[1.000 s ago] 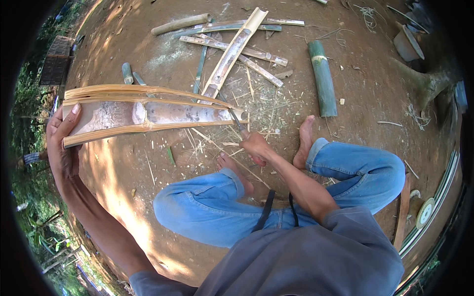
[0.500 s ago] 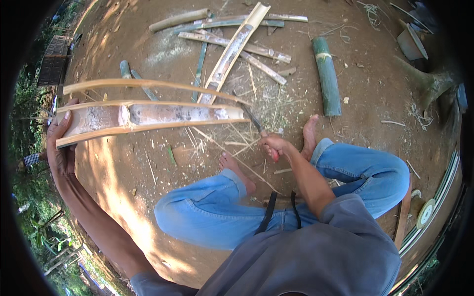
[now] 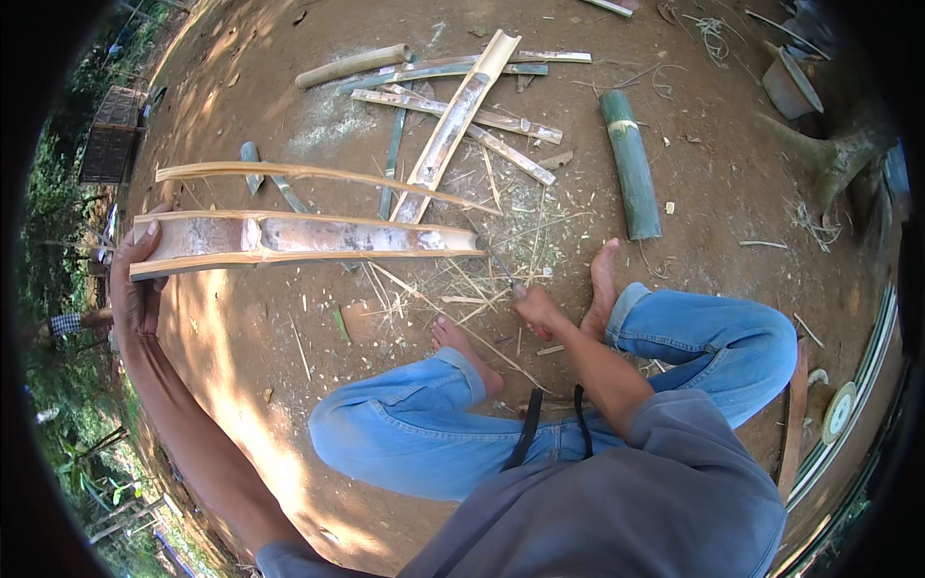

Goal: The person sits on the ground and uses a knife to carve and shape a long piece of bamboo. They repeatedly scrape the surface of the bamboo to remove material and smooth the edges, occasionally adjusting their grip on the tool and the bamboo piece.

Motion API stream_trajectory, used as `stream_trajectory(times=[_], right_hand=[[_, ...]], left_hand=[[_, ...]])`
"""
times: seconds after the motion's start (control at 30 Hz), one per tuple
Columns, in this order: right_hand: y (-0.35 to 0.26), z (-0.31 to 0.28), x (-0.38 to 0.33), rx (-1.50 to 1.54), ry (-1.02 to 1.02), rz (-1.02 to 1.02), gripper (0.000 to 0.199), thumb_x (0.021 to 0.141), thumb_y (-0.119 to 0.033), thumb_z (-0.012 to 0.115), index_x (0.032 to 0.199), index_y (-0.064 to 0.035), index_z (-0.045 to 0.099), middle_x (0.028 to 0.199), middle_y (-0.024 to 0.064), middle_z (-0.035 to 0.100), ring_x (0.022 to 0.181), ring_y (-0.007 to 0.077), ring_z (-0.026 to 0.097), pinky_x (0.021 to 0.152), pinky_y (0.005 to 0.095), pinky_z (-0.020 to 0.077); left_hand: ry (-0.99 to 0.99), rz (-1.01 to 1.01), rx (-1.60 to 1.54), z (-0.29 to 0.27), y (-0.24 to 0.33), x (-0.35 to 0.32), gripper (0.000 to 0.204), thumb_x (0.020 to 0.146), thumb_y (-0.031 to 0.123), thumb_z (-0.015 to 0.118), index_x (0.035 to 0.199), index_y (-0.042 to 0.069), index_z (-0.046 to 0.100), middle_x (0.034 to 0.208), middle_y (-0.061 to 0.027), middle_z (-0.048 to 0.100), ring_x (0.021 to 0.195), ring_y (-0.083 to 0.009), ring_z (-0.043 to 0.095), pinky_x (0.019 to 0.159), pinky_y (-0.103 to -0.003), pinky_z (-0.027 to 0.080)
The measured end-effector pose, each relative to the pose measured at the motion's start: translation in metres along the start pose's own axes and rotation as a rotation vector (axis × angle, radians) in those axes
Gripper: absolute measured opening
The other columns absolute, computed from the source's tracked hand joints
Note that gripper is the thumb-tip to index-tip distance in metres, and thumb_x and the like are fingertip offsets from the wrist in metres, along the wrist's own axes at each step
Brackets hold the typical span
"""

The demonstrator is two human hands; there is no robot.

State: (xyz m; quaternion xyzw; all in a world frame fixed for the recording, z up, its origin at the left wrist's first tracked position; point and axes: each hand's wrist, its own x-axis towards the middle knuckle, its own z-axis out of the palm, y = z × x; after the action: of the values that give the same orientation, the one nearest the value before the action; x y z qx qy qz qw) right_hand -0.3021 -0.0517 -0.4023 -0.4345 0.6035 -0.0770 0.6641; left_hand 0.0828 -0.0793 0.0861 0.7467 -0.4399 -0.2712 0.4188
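Right hand [image 3: 533, 308] grips blade [image 3: 493, 258], seemingly, mostly hidden.

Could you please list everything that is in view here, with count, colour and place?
split bamboo half: one, pale tan, hollow side up, held level across the left middle
thin bamboo strip: one, tan, just beyond the held half
knife: one, dark blade, at the right end of the held half
green bamboo section: one, green, on the ground at upper right
split bamboo pieces: several, tan and greenish, on the ground at top centre
shavings: many, pale, scattered near the feet
dirt ground: brown, throughout
bare feet: two, below the shavings
left hand: grip on the left end of the half
right hand: grip on the knife handle
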Motion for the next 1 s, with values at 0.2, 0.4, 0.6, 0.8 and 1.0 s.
stream_trajectory(times=[0.2,0.4,0.6,0.8,1.0], right_hand=[[-0.059,0.0,-0.056,0.091,-0.169,-0.005,0.032,0.089,-0.027,0.06,0.08,0.0021,0.053,0.057,0.0068,0.052,0.043,0.0159,0.05,0.04,0.0334,0.0408],[-0.142,-0.003,-0.136,-0.165,-0.111,-0.347,0.026,0.088,-0.028,0.055,0.093,-0.0021,0.056,0.061,0.0133,0.055,0.044,0.0223,0.056,0.045,0.0385,0.0449],[-0.25,-0.009,-0.234,-0.252,-0.216,-0.619,0.035,0.089,-0.035,0.055,0.089,-0.0006,0.049,0.063,0.0102,0.055,0.055,0.023,0.059,0.058,0.0417,0.0488],[-0.36,-0.048,-0.301,-0.103,-0.335,-0.808,0.034,0.091,-0.033,0.055,0.087,0.0008,0.052,0.062,0.0051,0.054,0.045,0.0122,0.053,0.041,0.027,0.0429],[-0.341,-0.051,-0.297,-0.04,-0.273,-0.783,0.034,0.093,-0.033,0.057,0.095,0.0008,0.056,0.065,0.0014,0.052,0.047,0.008,0.051,0.042,0.0247,0.0431]], left_hand=[[-0.05,-0.009,-0.064,0.001,0.0,-0.007,0.047,0.084,0.026,0.065,0.121,-0.003,0.059,0.076,0.0002,0.062,0.053,-0.0011,0.047,0.043,-0.015,0.032],[0.044,0.125,-0.128,0.033,0.024,-0.019,0.034,0.079,0.023,0.065,0.107,0.004,0.06,0.078,-0.0004,0.06,0.052,-0.0026,0.047,0.039,-0.018,0.031],[0.127,0.22,-0.222,0.059,0.034,-0.028,0.018,0.075,0.016,0.062,0.087,0.012,0.05,0.066,0.0025,0.049,0.046,-0.0043,0.041,0.038,-0.02,0.029],[0.241,0.321,-0.324,0.095,0.047,-0.041,0.019,0.078,0.012,0.059,0.076,0.015,0.04,0.062,0.0044,0.042,0.043,-0.0031,0.035,0.037,-0.02,0.025],[0.154,0.338,-0.372,0.103,0.054,-0.039,0.018,0.079,0.014,0.06,0.076,0.014,0.042,0.061,0.0033,0.043,0.043,-0.0048,0.037,0.037,-0.021,0.028]])
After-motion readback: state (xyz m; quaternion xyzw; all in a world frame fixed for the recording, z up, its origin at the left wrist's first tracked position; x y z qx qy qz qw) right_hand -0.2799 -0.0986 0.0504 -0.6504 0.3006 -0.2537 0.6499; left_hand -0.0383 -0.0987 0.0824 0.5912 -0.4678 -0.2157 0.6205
